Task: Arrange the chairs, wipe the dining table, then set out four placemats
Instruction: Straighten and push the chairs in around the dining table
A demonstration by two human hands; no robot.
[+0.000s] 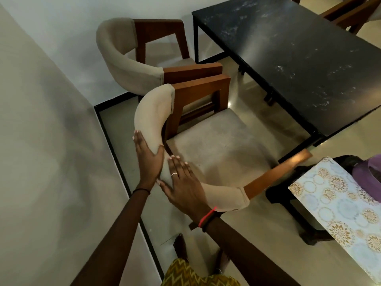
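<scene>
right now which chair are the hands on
The nearer chair, beside the black table: both hands, left and right, press its padded back. The chair by the wall is untouched.

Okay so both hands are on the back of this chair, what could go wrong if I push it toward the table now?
The near chair sits very close to the second chair; their wooden arms could knock or scrape. Its front could also bump the black table frame. Your left hand and right hand lie flat on the rounded backrest rather than wrapped, so they may slip.
</scene>
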